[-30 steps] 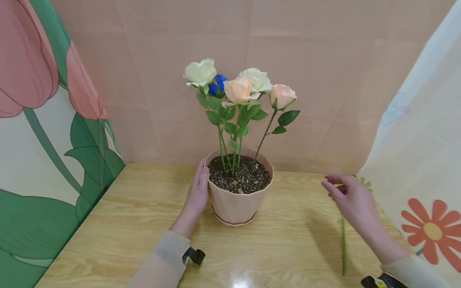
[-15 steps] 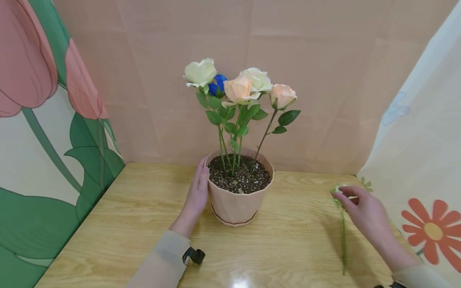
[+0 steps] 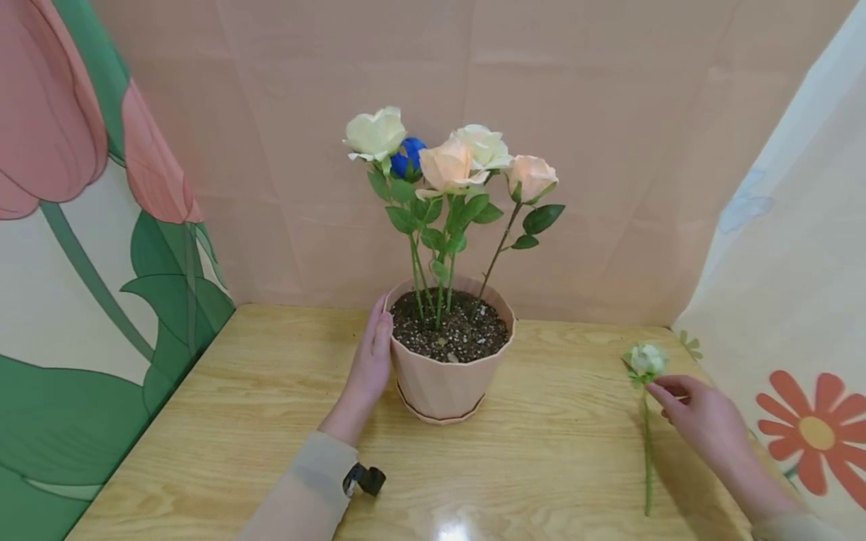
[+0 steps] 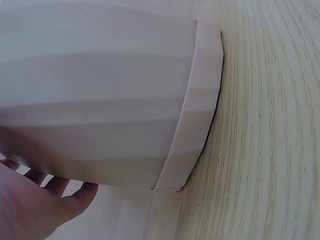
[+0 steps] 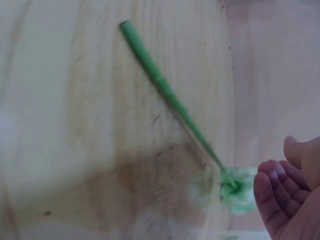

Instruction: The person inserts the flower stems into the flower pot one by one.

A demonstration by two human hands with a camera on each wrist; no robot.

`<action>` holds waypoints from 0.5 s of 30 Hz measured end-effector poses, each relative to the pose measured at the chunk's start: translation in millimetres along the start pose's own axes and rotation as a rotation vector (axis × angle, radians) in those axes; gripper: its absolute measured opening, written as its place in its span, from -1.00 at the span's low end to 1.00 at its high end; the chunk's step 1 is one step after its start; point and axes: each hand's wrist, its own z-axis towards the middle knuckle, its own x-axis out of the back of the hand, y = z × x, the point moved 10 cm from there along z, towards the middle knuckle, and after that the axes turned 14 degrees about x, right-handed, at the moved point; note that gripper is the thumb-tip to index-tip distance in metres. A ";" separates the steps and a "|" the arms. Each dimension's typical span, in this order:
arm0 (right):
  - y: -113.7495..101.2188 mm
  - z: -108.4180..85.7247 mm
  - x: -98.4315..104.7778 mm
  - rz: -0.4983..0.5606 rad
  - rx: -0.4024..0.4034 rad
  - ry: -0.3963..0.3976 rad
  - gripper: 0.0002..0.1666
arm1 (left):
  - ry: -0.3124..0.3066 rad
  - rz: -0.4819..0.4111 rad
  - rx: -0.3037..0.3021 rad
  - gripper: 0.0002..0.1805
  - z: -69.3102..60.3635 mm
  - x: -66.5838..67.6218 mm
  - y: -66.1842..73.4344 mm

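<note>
A pale pink flowerpot (image 3: 443, 383) filled with dark soil holds several upright artificial roses: white, peach and one blue rose (image 3: 408, 158). My left hand (image 3: 370, 353) rests against the pot's left side, its fingers fairly straight. Seen from the left wrist, the fingertips of that hand (image 4: 40, 200) touch the pot wall (image 4: 95, 85). On the right of the table lies a single white flower (image 3: 647, 361) with a green stem (image 5: 162, 85). Just beside its head is my right hand (image 3: 707, 421); the right wrist view shows thumb and fingers apart, loosely bent, with nothing between them.
The pot stands on a matching saucer (image 3: 443, 417) on a wood-grain table (image 3: 541, 466). A plain pinkish cloth (image 3: 609, 188) hangs behind. Printed flower panels stand at the left (image 3: 61, 338) and right (image 3: 778, 300).
My right hand has moved toward me and slightly right, uncovering the white flower's head. The left hand and the pot have stayed in place.
</note>
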 end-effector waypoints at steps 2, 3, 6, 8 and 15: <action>4.4 -2.3 -2.0 0.000 -0.006 -0.013 -0.30 | 0.000 0.000 -0.007 -0.29 0.0 0.2 1.0; 6.8 -3.4 -3.2 -0.002 -0.008 -0.019 -0.30 | -0.002 -0.002 -0.013 -0.29 -0.1 0.1 1.7; 13.9 -7.6 -7.7 -0.013 -0.024 -0.038 -0.28 | -0.002 -0.005 -0.018 -0.29 -0.2 0.3 2.2; 17.8 -10.6 -10.7 -0.015 -0.033 -0.050 -0.27 | -0.002 -0.006 -0.020 -0.29 -0.7 0.5 2.5; 30.2 -15.5 -19.5 0.022 -0.070 -0.089 -0.23 | -0.004 -0.012 -0.015 -0.29 -1.1 0.3 2.6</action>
